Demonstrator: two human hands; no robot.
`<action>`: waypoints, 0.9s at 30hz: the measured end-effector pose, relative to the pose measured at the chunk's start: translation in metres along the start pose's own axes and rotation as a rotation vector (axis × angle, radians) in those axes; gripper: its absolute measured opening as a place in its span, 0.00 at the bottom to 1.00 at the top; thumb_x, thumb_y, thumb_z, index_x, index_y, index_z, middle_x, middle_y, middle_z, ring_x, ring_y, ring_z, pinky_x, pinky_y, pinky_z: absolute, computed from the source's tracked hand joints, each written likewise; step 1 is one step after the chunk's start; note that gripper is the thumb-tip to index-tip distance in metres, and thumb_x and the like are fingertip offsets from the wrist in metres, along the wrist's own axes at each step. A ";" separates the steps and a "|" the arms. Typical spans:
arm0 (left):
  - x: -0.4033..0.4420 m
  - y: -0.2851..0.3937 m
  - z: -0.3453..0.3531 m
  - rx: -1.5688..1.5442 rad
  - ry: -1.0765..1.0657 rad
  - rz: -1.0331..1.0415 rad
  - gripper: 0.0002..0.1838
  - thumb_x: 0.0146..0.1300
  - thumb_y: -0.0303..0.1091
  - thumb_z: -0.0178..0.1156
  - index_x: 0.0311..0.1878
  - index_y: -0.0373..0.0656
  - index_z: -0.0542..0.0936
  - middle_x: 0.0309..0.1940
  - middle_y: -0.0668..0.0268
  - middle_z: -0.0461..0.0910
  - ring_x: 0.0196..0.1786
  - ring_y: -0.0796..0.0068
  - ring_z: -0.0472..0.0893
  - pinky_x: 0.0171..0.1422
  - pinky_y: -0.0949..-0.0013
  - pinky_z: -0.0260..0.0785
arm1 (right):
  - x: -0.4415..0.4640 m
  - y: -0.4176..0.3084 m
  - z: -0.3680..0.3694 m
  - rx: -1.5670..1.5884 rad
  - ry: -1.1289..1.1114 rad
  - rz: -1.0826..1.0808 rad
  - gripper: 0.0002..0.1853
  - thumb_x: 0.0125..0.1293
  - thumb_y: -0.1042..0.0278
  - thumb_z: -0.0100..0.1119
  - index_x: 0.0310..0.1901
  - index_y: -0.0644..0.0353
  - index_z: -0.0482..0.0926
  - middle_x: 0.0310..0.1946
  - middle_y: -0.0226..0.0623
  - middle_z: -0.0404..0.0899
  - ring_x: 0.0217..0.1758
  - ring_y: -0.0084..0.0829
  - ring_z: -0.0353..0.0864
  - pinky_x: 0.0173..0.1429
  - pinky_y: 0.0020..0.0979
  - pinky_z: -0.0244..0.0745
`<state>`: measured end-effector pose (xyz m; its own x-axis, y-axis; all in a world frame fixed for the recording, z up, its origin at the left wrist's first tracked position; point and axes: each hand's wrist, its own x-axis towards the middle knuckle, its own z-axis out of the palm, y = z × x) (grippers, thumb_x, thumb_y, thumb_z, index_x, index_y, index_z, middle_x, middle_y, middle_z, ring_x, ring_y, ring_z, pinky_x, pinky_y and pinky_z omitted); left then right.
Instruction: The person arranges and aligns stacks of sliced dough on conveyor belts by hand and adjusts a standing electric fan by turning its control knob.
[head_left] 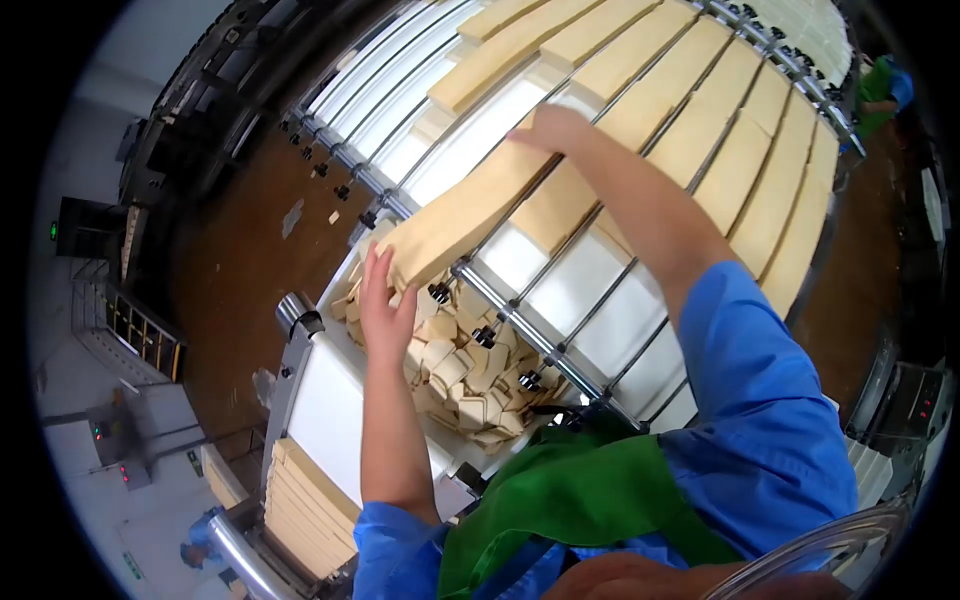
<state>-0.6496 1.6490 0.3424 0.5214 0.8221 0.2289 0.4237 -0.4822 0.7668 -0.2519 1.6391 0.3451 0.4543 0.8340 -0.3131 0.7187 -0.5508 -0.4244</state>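
Touching near end of long pale slab (460, 220) with left hand (388, 322), fingers spread, thumb apart, not clenched
Reaching over far end of same slab with right hand (560, 130), fingers laid on it, thumb hidden, cannot tell if clamped or just resting
Slab: slightly bent along its length, set along a lane of white conveyor (560, 300), sticking out past near edge
At near edge: metal bar (515, 317), black knobs (484, 336) beside it, thin rods (557, 254) running from there toward far edge, dividing lanes
Just beside slab, to its right: shorter pale block (550, 210) among rods, near right forearm; then bare white lanes along near edge
Over right-hand part of conveyor: rows of pale slabs (778, 190), side by side, roughly parallel, reaching up to far edge
Below near edge, beside left forearm: jumbled heap of small pale pieces (470, 365)
Left of heap: white panel (325, 400), metal roller (295, 310) at its upper corner; past panel, lower left: stack of pale slabs (305, 505), packed close
Nearest camera: green apron (580, 490), blue sleeves (760, 370) above bare forearms
Farther out: brown floor (240, 230) with scraps; past far edge, upper right, a co-worker (877, 100) in green and blue, too small to tell more
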 end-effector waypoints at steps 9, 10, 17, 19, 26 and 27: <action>0.050 -0.007 0.058 -0.496 -0.196 -0.271 0.37 0.63 0.14 0.55 0.77 0.43 0.62 0.74 0.58 0.65 0.55 0.77 0.78 0.49 0.77 0.73 | -0.082 -0.089 0.090 0.042 0.357 -0.670 0.35 0.65 0.40 0.62 0.70 0.46 0.69 0.71 0.46 0.69 0.74 0.53 0.65 0.75 0.50 0.60; 0.045 -0.005 0.059 -0.612 -0.094 -0.265 0.39 0.63 0.14 0.53 0.78 0.43 0.60 0.77 0.56 0.60 0.55 0.76 0.79 0.47 0.77 0.72 | -0.092 -0.096 0.098 -0.068 0.378 -0.695 0.33 0.65 0.42 0.62 0.71 0.39 0.70 0.72 0.44 0.68 0.74 0.54 0.64 0.75 0.53 0.58; -0.111 -0.052 -0.048 -0.260 0.184 -0.340 0.41 0.65 0.28 0.62 0.79 0.47 0.55 0.78 0.43 0.53 0.60 0.58 0.79 0.54 0.65 0.77 | -0.110 -0.094 0.110 -0.446 0.498 -0.534 0.35 0.62 0.58 0.65 0.71 0.47 0.69 0.68 0.44 0.70 0.72 0.46 0.66 0.71 0.49 0.64; -0.182 -0.053 -0.107 0.367 -0.033 -0.410 0.43 0.66 0.41 0.65 0.79 0.47 0.54 0.76 0.35 0.51 0.53 0.48 0.83 0.51 0.58 0.79 | -0.114 -0.115 0.120 -0.331 0.498 -0.481 0.36 0.61 0.62 0.67 0.71 0.55 0.67 0.63 0.50 0.74 0.69 0.52 0.70 0.72 0.51 0.64; -0.431 -0.101 -0.262 0.654 -0.256 -1.293 0.49 0.67 0.59 0.58 0.82 0.50 0.47 0.80 0.40 0.42 0.57 0.41 0.82 0.54 0.51 0.79 | -0.184 -0.303 0.239 0.103 0.139 -0.959 0.31 0.58 0.78 0.63 0.66 0.60 0.71 0.64 0.49 0.74 0.70 0.54 0.69 0.77 0.47 0.59; -0.455 -0.106 -0.273 0.641 -0.241 -1.316 0.49 0.67 0.59 0.58 0.82 0.50 0.47 0.80 0.40 0.42 0.57 0.41 0.82 0.54 0.51 0.79 | -0.187 -0.333 0.279 0.097 0.148 -1.058 0.32 0.58 0.75 0.66 0.66 0.59 0.71 0.65 0.48 0.73 0.73 0.53 0.65 0.78 0.47 0.59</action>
<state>-1.1343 1.4095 0.3208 -0.4061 0.7259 -0.5551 0.8910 0.4495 -0.0641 -0.7230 1.6575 0.3078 -0.3111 0.8810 0.3565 0.7426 0.4594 -0.4873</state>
